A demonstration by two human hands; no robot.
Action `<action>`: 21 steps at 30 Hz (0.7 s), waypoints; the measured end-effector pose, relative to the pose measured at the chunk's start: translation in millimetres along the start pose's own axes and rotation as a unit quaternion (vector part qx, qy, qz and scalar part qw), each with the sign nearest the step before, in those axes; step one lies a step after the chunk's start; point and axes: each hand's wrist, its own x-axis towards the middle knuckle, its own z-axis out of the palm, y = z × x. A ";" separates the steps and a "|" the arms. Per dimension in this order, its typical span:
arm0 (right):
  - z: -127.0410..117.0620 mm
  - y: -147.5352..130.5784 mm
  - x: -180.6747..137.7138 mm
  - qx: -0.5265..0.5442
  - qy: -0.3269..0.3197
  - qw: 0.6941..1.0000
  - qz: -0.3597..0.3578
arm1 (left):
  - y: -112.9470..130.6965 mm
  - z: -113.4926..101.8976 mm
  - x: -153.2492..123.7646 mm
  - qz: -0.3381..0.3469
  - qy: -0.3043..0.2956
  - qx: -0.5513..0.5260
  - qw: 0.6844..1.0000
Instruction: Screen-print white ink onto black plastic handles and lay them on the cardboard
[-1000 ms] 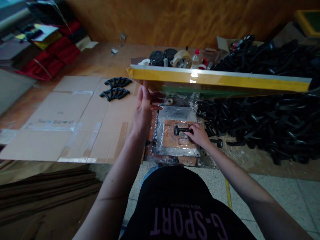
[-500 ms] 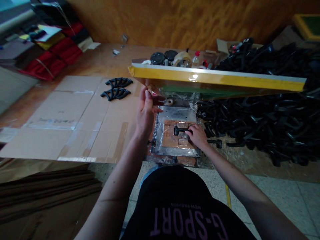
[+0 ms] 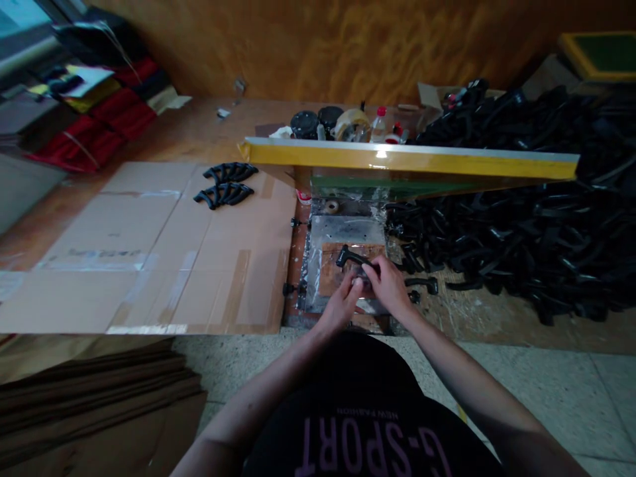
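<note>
My right hand [image 3: 390,288] grips one end of a black plastic handle [image 3: 354,256]; its wider, T-shaped end points left and looks lifted and tilted above the brown fixture board [image 3: 328,275]. My left hand [image 3: 342,306] is just below, its fingers drawn together close to the right fingertips. Whatever those left fingers hold, if anything, is hidden. Under both hands lies a grey metal plate [image 3: 342,228] carrying the board. A yellow-edged screen frame [image 3: 412,160] stands raised behind it. Another black handle [image 3: 422,285] rests right of my right wrist.
To the right spreads a large heap of black handles [image 3: 497,245]. On the left, a flattened cardboard sheet [image 3: 149,245] bears two rows of handles [image 3: 226,194]. Tape rolls [image 3: 352,126], dark jars and a red-capped bottle [image 3: 379,124] stand behind the frame. Black knobs [image 3: 288,289] edge the plate.
My left hand has come down from near the raised frame to beside my right hand. The handle has gone from lying level on the board to being tilted in my right hand.
</note>
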 end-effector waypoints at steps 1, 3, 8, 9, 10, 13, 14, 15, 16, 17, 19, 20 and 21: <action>-3.0 -7.8 -8.8 0.046 0.003 0.999 0.021 | 1.9 3.9 0.0 0.007 0.006 -0.006 1.000; -7.2 -21.1 -26.5 0.117 0.004 0.992 0.053 | 8.9 8.4 0.2 0.026 0.019 0.010 0.999; -9.3 -32.7 -54.6 0.196 0.000 0.977 0.086 | 19.2 9.4 -0.3 0.093 0.007 0.126 0.988; -9.3 -32.2 -56.8 0.204 0.001 0.975 0.091 | 19.3 9.6 -0.6 0.099 0.004 0.143 0.985; -9.4 -31.4 -58.2 0.210 0.003 0.973 0.097 | 19.4 10.1 -0.8 0.101 0.001 0.157 0.982; -9.9 -29.8 -60.4 0.224 0.014 0.968 0.114 | 20.9 12.2 -1.5 0.092 -0.015 0.197 0.976; -9.9 -29.7 -61.0 0.227 0.019 0.967 0.117 | 21.8 12.9 -1.7 0.086 -0.022 0.210 0.974; -9.7 -29.8 -61.5 0.229 0.024 0.966 0.119 | 22.8 13.5 -1.9 0.080 -0.027 0.222 0.971; -9.3 -29.9 -62.0 0.233 0.027 0.965 0.119 | 23.7 13.8 -2.1 0.075 -0.032 0.233 0.969; -8.7 -29.9 -62.5 0.237 0.029 0.964 0.119 | 24.4 13.9 -2.2 0.071 -0.036 0.242 0.967; -7.1 -29.7 -63.3 0.241 0.029 0.962 0.123 | 25.1 13.6 -2.2 0.069 -0.038 0.256 0.963; -6.3 -29.4 -63.5 0.243 0.027 0.961 0.125 | 25.2 13.2 -2.1 0.069 -0.039 0.261 0.962; -5.5 -29.2 -63.4 0.246 0.025 0.961 0.127 | 25.1 12.7 -1.8 0.069 -0.040 0.264 0.961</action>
